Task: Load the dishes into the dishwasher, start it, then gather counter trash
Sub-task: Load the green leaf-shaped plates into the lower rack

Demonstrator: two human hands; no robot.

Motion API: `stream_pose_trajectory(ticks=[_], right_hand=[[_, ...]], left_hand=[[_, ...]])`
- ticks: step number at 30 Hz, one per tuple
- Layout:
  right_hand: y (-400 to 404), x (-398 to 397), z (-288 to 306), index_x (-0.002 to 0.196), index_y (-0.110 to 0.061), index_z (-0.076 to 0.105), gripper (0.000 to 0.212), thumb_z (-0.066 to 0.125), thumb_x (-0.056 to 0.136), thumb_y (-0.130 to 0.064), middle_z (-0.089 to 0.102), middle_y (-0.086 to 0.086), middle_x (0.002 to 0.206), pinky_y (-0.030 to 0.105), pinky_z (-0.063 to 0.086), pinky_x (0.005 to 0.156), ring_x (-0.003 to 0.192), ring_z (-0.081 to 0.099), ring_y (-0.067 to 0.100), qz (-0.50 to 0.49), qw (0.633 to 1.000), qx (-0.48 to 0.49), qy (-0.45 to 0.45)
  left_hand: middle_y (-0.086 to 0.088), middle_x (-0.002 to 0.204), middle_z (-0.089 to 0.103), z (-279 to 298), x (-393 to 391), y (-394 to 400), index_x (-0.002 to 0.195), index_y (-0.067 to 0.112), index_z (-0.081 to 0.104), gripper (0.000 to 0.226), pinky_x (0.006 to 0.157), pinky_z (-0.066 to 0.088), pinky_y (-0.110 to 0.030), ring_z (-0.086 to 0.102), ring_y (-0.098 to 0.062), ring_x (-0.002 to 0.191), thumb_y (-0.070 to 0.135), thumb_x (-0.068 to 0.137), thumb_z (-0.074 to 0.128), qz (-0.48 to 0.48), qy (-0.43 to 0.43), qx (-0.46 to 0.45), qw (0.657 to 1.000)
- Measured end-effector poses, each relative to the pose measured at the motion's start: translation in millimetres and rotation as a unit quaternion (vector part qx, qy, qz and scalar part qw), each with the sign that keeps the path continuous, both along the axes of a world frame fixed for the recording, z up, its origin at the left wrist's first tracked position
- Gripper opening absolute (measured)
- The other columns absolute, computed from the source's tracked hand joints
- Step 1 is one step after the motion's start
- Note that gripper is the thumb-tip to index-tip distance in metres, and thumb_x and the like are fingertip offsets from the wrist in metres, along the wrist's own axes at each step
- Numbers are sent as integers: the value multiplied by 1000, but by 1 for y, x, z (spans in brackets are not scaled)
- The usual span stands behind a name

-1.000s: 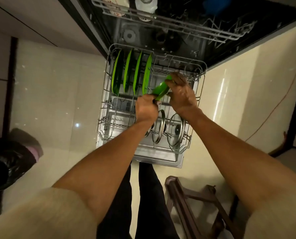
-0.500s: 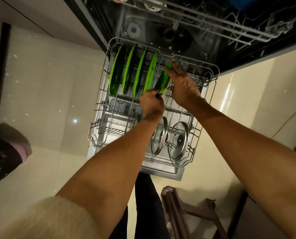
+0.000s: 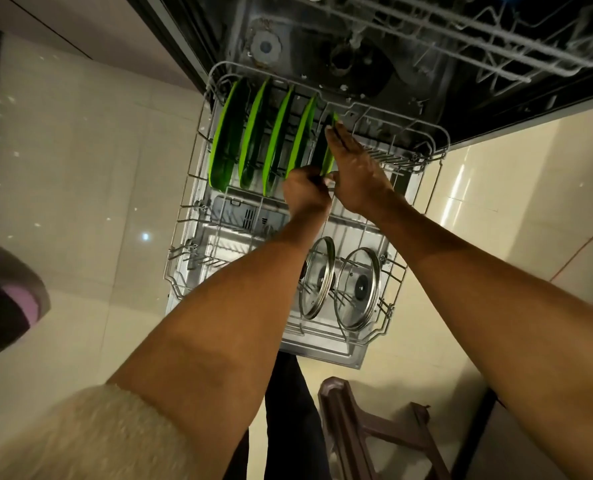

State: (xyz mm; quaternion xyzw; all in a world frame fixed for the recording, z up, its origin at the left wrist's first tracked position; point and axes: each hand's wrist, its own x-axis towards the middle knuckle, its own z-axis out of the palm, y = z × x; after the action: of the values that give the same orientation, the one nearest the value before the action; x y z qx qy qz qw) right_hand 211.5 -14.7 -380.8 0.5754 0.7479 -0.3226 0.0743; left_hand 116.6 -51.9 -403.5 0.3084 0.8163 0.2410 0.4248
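Note:
The dishwasher's lower rack (image 3: pixel 437 147) is pulled out over the open door. Several green plates (image 3: pixel 250 140) stand on edge in its far row. A further green plate (image 3: pixel 326 157) stands at the right end of that row, nearly upright. My left hand (image 3: pixel 305 195) pinches its near lower edge. My right hand (image 3: pixel 357 171) lies along its right face, with fingers reaching up to the rim and thumb at the lower edge. Two glass lids (image 3: pixel 357 289) stand in the near right part of the rack.
The upper rack (image 3: pixel 461 32) juts out at top right above the tub. A dark wooden stool (image 3: pixel 367 424) stands on the floor by my legs. A black bin bag (image 3: pixel 1 306) sits at the left edge. Pale floor tiles surround the rack.
The green plate has swung from a slant to nearly upright beside the other plates, both hands moving with it. My head has come closer to the rack.

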Motion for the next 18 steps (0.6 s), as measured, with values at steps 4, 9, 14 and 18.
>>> stream_pose_trajectory(ticks=[4, 9, 14, 18], right_hand=[[-7, 1, -13, 162, -20, 5, 98, 63, 88, 7, -1, 5, 170, 39, 31, 121, 155, 15, 31, -9, 1000, -15, 0], [-13, -3, -15, 162, -18, 0, 104, 67, 87, 6, 1, 9, 170, 37, 32, 120, 155, 13, 33, -18, 999, -27, 0], [-23, -7, -8, 162, -15, -2, 104, 69, 87, 1, -3, 6, 170, 37, 36, 117, 156, 10, 29, -30, 999, -36, -14], [-34, -13, 5, 161, -15, -4, 104, 70, 89, -5, -4, 7, 170, 40, 37, 117, 156, 8, 28, -23, 998, -48, -39]], left_hand=[[1, 67, 54, -5, -4, 12, 65, 18, 52, 33, 50, 33, -22, 44, -14, 66, -1, 91, 50, -52, -6, -43, 998], [-7, 89, 63, -7, -12, 13, 95, 10, 68, 19, 48, 32, -17, 54, -19, 81, -1, 92, 53, -104, 0, -42, 994], [-12, 134, 63, -2, -22, 2, 139, 9, 56, 47, 89, 48, -21, 61, -27, 121, -2, 93, 60, -151, 13, -70, 986], [-14, 146, 53, 9, -30, -7, 150, 9, 43, 61, 82, 37, -8, 55, -25, 129, -2, 93, 61, -196, 28, -81, 977]])
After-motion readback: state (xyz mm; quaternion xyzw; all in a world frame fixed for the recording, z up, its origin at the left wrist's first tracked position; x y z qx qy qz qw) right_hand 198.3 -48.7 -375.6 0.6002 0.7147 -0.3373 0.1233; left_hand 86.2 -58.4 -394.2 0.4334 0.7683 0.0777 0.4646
